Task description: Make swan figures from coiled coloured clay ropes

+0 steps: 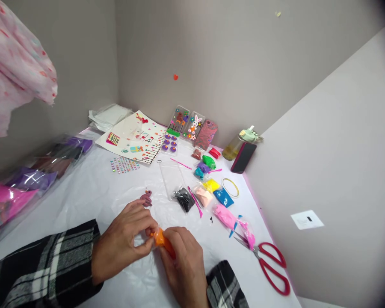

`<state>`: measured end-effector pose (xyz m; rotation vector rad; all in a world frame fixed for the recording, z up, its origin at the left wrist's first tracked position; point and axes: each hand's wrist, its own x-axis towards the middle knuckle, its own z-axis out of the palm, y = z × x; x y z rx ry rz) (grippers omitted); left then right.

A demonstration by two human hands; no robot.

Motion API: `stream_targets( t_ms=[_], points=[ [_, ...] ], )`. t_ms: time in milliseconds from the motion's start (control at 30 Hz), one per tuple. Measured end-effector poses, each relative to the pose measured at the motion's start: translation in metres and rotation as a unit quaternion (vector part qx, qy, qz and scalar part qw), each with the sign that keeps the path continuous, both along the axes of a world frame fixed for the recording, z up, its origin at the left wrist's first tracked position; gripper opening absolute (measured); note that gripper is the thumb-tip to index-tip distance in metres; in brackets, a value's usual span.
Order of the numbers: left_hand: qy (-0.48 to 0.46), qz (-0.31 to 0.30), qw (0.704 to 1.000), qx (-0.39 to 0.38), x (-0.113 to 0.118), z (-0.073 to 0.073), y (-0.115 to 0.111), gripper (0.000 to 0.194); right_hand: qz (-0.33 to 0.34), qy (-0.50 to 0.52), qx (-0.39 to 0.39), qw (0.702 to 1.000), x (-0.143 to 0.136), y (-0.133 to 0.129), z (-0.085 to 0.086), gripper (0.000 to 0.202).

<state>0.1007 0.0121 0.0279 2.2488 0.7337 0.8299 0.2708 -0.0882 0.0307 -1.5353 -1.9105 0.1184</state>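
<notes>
My right hand is wrapped round a small clear packet of orange clay. The thumb and fingertips of my left hand pinch a bit of orange at the packet's end. Just beyond my left fingers a small brownish-purple clay animal figure lies on the white sheet. To the right are packets of black clay, peach clay, yellow clay, blue clay and pink clay. A pink modelling tool lies beside the black packet.
Red-handled scissors lie at the right edge. Farther back stand a bottle and a phone. Decorated phone cases lean by the wall near a drawn-on paper. Large clay bags line the left side.
</notes>
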Motion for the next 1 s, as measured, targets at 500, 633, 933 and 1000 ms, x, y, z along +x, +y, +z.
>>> stream_targets(
  t_ms=[500, 633, 933, 1000],
  points=[
    [-0.248, -0.084, 0.800, -0.539, -0.043, 0.037, 0.039, 0.027, -0.087, -0.213, -0.065, 0.971, 0.075, -0.010, 0.028, 0.030],
    [-0.320, 0.042, 0.754, -0.572, -0.039, 0.045, 0.043, 0.027, -0.038, -0.194, -0.048, 0.979, 0.050, 0.002, 0.057, 0.031],
    [-0.305, 0.015, 0.793, -0.527, -0.014, 0.048, 0.048, 0.027, 0.066, 0.112, -0.129, 0.983, 0.005, 0.062, 0.066, 0.013],
    [-0.282, 0.001, 0.805, -0.522, -0.011, 0.038, 0.047, 0.026, 0.040, 0.226, -0.155, 0.961, 0.004, 0.068, 0.053, 0.010]
  ],
)
